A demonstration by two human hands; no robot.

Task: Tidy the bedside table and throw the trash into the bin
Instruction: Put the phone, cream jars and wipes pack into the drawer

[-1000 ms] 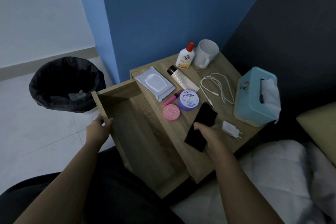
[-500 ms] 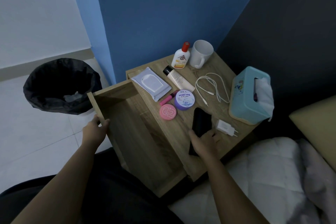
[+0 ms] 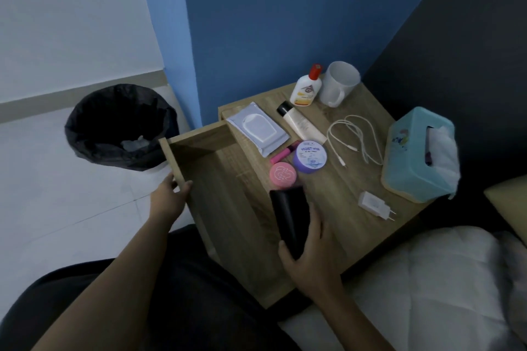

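I see matt wood-grain board on the bedside table [image 3: 342,179] and its drawer [image 3: 199,139]. The phone [image 3: 291,216] looks smooth, glossy black. The bin [image 3: 85,128] is lined in crinkled black plastic. The mug [image 3: 339,85] looks glazed, the tissue box [image 3: 410,157] smooth plastic and the duvet [image 3: 427,279] quilted cloth.

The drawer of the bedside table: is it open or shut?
Open. The drawer is pulled out, its inside shows, and the left hand grips its front panel.

Left hand [image 3: 168,199], right hand [image 3: 307,255]: fingers [image 3: 314,222] curled.
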